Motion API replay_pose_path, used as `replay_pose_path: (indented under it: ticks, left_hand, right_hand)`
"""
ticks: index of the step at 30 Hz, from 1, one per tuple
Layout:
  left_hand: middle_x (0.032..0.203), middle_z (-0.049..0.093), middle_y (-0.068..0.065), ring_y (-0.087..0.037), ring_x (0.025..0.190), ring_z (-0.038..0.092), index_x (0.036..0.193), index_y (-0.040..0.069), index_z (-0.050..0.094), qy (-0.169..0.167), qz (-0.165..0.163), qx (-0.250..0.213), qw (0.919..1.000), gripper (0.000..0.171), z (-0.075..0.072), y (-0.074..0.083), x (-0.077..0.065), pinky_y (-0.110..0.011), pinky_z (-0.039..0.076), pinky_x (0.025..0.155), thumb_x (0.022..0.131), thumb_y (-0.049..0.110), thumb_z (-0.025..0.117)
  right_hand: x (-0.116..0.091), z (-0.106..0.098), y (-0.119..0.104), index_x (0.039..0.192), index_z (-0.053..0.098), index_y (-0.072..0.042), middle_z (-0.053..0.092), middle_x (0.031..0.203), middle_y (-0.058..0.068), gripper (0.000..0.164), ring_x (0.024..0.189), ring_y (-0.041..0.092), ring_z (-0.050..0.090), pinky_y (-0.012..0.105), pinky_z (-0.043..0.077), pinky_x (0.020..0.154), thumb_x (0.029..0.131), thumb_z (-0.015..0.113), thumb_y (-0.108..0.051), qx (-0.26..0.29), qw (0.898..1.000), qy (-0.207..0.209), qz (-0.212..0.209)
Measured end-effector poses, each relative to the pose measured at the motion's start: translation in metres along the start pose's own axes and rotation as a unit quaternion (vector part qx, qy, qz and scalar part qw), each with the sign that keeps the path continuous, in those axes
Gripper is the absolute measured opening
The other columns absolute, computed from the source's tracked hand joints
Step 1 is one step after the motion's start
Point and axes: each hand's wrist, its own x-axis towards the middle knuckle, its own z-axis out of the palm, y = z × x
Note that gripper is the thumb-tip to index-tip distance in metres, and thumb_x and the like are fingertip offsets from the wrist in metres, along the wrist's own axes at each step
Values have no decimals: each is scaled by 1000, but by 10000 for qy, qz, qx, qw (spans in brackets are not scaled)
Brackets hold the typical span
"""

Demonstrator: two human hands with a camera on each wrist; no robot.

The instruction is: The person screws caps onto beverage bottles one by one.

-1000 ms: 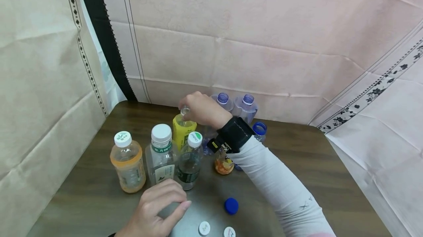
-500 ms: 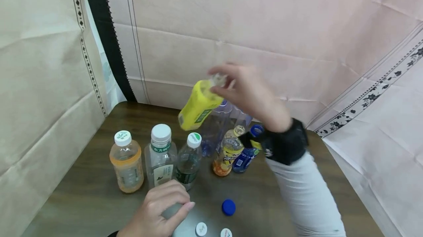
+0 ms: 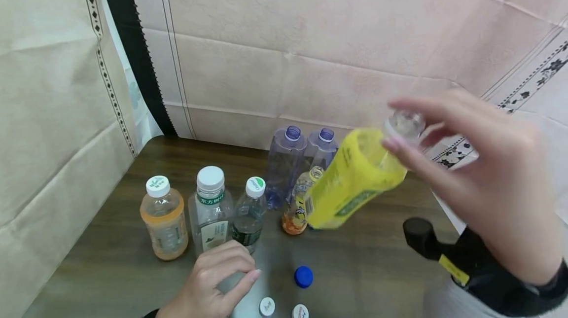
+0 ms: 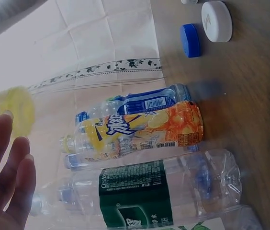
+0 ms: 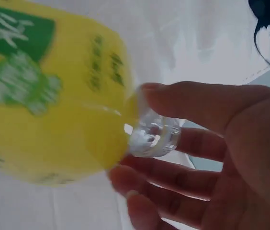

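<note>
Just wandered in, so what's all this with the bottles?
A person's right hand is holding an uncapped yellow bottle by its neck, tilted, above the wooden table. The left hand holds nothing and is in front of three bottles with white caps on. Two purplish bottles without caps stand farther back. A loose blue cap and two loose white caps lie on the table.
</note>
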Motion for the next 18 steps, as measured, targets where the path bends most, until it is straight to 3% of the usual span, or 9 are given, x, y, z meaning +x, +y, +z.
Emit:
replay_pose_path:
  ticks: [5, 8, 11, 13, 15, 18]
  left_hand:
    - [84, 65, 4, -6, 79, 60, 88, 14, 67, -20, -128, 22, 9999, 14, 0, 0, -3, -14, 50, 73, 82, 3, 73]
    - [100, 65, -1, -10, 91, 62, 104, 11, 66, -148, -242, 75, 9996, 23, 0, 0, -4, -17, 51, 80, 83, 8, 74]
    - [122, 60, -4, -13, 107, 60, 128, 9, 55, -630, -668, -16, 9958, 52, -3, 2, -5, -24, 53, 86, 84, 23, 76]
    - [133, 55, -3, -12, 112, 58, 139, 10, 44, -1052, -1050, -221, 9887, 68, -5, 4, -6, -27, 53, 88, 83, 32, 76]
    - [135, 53, -1, -11, 113, 57, 145, 12, 36, -1415, -1367, -484, 9793, 78, -6, 5, -6, -30, 53, 88, 82, 36, 76]
    - [130, 56, 0, -8, 109, 57, 148, 13, 30, -1691, -1593, -734, 9699, 85, -8, 6, -7, -29, 51, 87, 81, 34, 78]
  right_hand:
    - [-36, 28, -10, 114, 70, -17, 71, 104, -2, 45, 81, 6, 60, 9, 47, 76, 72, 85, -16, 861, 9948, -386, -385]
    - [-51, 50, -25, 112, 69, -18, 69, 102, -8, 39, 81, 1, 59, 9, 48, 75, 76, 82, -19, 1268, 9882, -702, -502]
    - [-60, 68, -42, 108, 67, -19, 66, 98, -13, 30, 81, -3, 60, 9, 50, 73, 80, 79, -21, 1854, 9749, -1157, -422]
    - [-64, 76, -53, 107, 65, -20, 65, 97, -15, 28, 81, -5, 59, 9, 50, 71, 82, 78, -23, 2137, 9659, -1435, -280]
    - [-66, 81, -60, 106, 64, -20, 64, 95, -15, 27, 80, -6, 58, 9, 50, 71, 82, 78, -24, 2333, 9594, -1583, -116]
    - [-67, 84, -63, 105, 63, -19, 64, 94, -13, 29, 78, -5, 56, 9, 51, 70, 81, 79, -25, 2445, 9568, -1576, -45]
